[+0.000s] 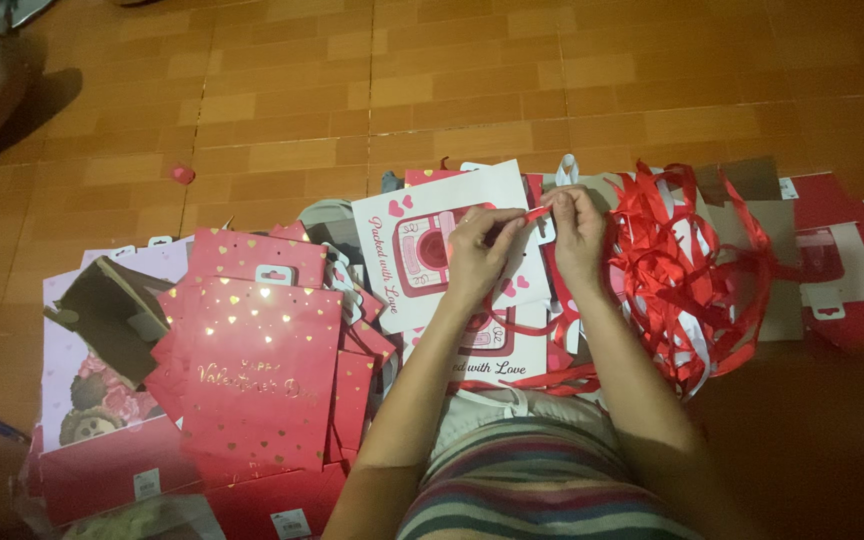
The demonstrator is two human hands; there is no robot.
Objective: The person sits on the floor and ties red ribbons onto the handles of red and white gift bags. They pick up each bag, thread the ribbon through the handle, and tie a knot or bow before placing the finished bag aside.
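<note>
Here, near the upper middle of the frame, both hands meet over a white gift bag (452, 245) printed with pink hearts. The left hand (477, 255) and the right hand (577, 230) each pinch one end of a short stretch of red ribbon (535, 212), thumb and fingers pressed together on it, the piece pulled fairly straight between them. To handle this well, I judge the ribbon should stay taut and flat rather than twisted, with the pinch kept close to the tip so the end can be steered precisely; a loose grip would probably let the slick strip slide.

Both forearms rise from the bottom of the frame and angle inward, wrists bent slightly so the fingertips face each other. A tangled heap of red ribbons (692, 270) lies just right of the hands, and a stack of red gift bags (252, 370) with gold hearts sits at lower left on the tiled floor (302, 100).
</note>
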